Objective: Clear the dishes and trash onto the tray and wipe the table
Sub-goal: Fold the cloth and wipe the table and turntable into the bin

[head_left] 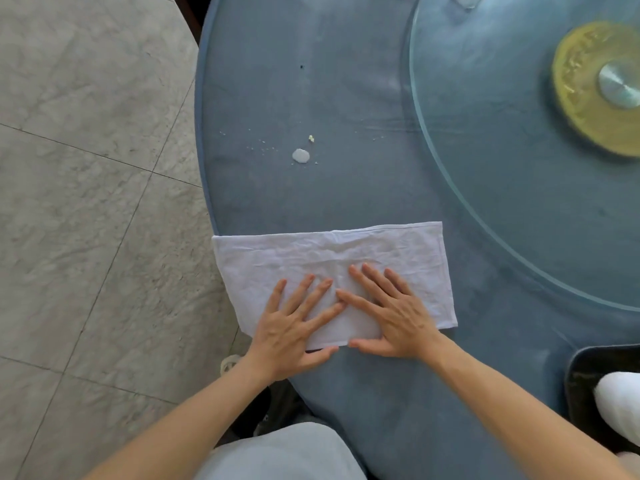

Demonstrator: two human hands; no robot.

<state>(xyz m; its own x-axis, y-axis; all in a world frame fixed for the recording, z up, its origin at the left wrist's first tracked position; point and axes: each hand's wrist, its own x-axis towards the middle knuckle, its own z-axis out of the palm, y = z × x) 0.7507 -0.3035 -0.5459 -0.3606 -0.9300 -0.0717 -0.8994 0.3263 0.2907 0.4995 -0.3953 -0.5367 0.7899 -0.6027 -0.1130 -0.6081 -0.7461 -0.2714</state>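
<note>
While the grey tiled floor (pixel 86 202) fills the whole left side, the blue round desk (pixel 346 98) takes up the rest, and its left edge curves down past the folded white cloth (pixel 311 251). The cloth lies flat near the desk's near-left edge, one corner poking just over that edge. Left hand (pixel 294 323) is spread flat, palm down, fingers fanned out on the near part of the cloth, thumb resting on the bare desk just below the cloth's near edge. Right hand (pixel 394 313) is right beside it, same deal: fingers splayed and pressed flat on the cloth, thumb on the desk surface. The two index fingers nearly touch in the middle.

Further in from the cloth, toward the middle of the desk, there's a small whitish blob of spill (pixel 300 156) with crumbs (pixel 311 138) scattered around it, well apart from the cloth. To the right sits a glass turntable (pixel 485 168) with a yellow and metal hub (pixel 602 88). At the desk's near-right edge you can see the corner of a dark tray (pixel 581 375) with something white (pixel 616 407) in it, can't tell what it is.
</note>
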